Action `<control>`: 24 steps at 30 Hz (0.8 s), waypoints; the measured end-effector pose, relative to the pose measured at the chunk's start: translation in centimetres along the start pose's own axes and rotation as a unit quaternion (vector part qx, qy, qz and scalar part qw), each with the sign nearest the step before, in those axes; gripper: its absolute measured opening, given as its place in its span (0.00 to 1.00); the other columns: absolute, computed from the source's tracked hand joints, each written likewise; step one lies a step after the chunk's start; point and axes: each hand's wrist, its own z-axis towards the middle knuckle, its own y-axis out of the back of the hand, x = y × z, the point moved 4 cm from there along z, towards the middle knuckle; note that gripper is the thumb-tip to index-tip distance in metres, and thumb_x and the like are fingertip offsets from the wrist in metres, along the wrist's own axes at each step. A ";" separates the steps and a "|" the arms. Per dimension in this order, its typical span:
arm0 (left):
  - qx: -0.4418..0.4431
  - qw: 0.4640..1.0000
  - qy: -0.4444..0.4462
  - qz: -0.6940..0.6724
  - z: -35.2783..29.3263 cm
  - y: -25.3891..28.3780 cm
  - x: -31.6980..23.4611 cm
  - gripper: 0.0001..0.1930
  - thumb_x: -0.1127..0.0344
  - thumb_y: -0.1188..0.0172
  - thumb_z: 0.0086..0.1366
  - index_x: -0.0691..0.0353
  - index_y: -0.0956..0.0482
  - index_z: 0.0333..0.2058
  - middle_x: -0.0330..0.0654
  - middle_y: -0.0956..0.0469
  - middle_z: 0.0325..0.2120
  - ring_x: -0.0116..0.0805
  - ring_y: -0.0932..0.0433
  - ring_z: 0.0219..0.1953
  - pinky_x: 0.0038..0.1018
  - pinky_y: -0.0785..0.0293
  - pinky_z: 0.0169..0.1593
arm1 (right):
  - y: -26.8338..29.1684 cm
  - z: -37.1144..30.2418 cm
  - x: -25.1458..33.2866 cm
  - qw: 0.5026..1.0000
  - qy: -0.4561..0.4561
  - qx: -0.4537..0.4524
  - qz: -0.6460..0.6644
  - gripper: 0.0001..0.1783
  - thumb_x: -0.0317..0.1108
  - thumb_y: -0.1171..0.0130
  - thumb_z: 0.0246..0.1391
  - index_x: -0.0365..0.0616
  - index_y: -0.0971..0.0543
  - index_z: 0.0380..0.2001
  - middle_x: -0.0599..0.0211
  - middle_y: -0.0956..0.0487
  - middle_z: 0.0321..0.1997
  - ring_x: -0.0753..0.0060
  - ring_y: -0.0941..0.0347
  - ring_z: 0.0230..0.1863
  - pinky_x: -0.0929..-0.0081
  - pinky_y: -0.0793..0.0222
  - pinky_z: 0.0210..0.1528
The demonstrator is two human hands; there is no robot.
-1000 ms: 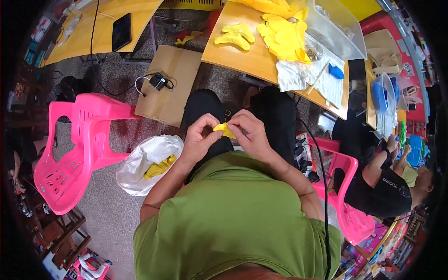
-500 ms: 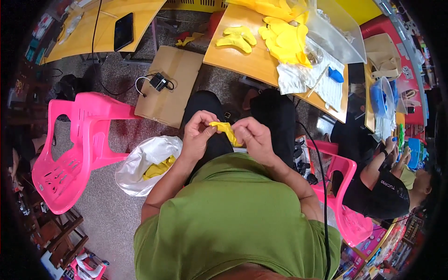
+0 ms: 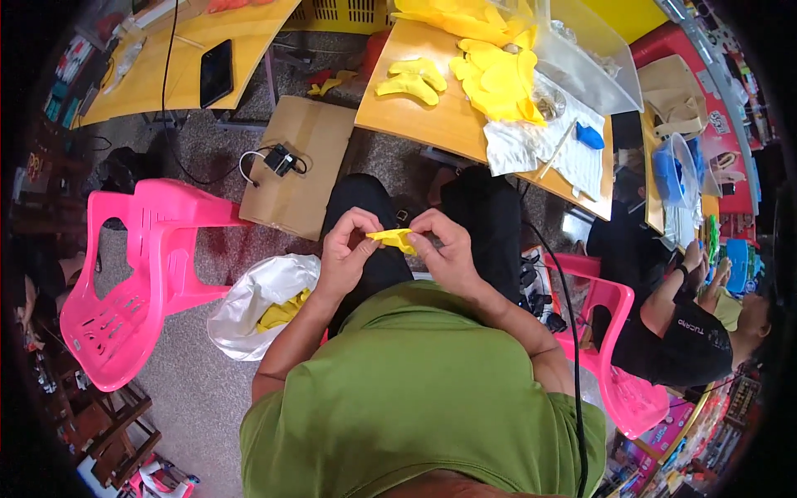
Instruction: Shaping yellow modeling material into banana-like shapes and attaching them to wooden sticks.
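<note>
A small, limp yellow fabric piece [image 3: 393, 238] is stretched level between my two hands, above my lap. My left hand [image 3: 349, 251] pinches its left end between thumb and fingers. At the other end, my right hand [image 3: 446, 251] grips it the same way. Beside my left forearm a white bag [image 3: 228, 322] stands open on the floor, with more yellow pieces [image 3: 285, 310] inside. On the wooden table [image 3: 452, 124] ahead lie two plump, curved yellow pieces [image 3: 413, 81] next to a heap of flat yellow pieces [image 3: 498, 79].
Pink plastic chairs stand at left [image 3: 154, 249] and right [image 3: 618, 332]. A cardboard box [image 3: 303, 158] carries a black adapter [image 3: 281, 159]. A phone [image 3: 217, 73] lies on the left table. White cloth [image 3: 510, 148] and a blue piece [image 3: 590, 137] rest ahead right. Another person [image 3: 685, 340] sits at right.
The yellow piece has turned from a downward slant to nearly level. My right hand has shifted slightly left, and its thumb now presses on the piece.
</note>
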 end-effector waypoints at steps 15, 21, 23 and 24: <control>-0.043 0.998 0.036 0.029 0.6 0.1 -0.6 0.06 0.79 0.47 0.60 0.63 0.33 0.33 0.35 0.34 0.31 0.22 0.31 0.31 0.18 0.32 0.36 | -0.1 -0.2 -1.6 0.993 -0.094 0.055 0.054 0.03 0.25 0.46 0.54 0.36 0.27 0.31 0.71 0.30 0.27 0.85 0.36 0.29 0.84 0.38 0.29; -0.020 0.994 0.108 0.006 1.3 0.2 -0.6 0.09 0.79 0.44 0.57 0.61 0.32 0.35 0.35 0.32 0.32 0.21 0.31 0.32 0.17 0.32 0.38 | 0.0 -0.2 -1.3 0.994 -0.107 -0.016 0.009 0.04 0.26 0.48 0.56 0.36 0.29 0.28 0.68 0.30 0.23 0.82 0.34 0.24 0.80 0.37 0.26; -0.040 0.993 0.100 -0.045 1.5 0.5 0.5 0.15 0.78 0.42 0.56 0.61 0.32 0.42 0.36 0.30 0.36 0.24 0.29 0.37 0.19 0.31 0.42 | 0.0 0.0 -1.3 0.991 -0.126 -0.012 0.034 0.05 0.26 0.48 0.56 0.36 0.29 0.28 0.67 0.30 0.21 0.79 0.32 0.22 0.78 0.36 0.25; -0.061 0.986 0.100 -0.121 1.7 -0.5 0.6 0.19 0.77 0.42 0.56 0.61 0.33 0.46 0.37 0.30 0.38 0.25 0.29 0.40 0.21 0.31 0.45 | 0.2 0.1 -1.7 0.988 -0.139 -0.027 0.059 0.05 0.26 0.48 0.56 0.36 0.29 0.28 0.69 0.30 0.22 0.81 0.33 0.23 0.80 0.35 0.25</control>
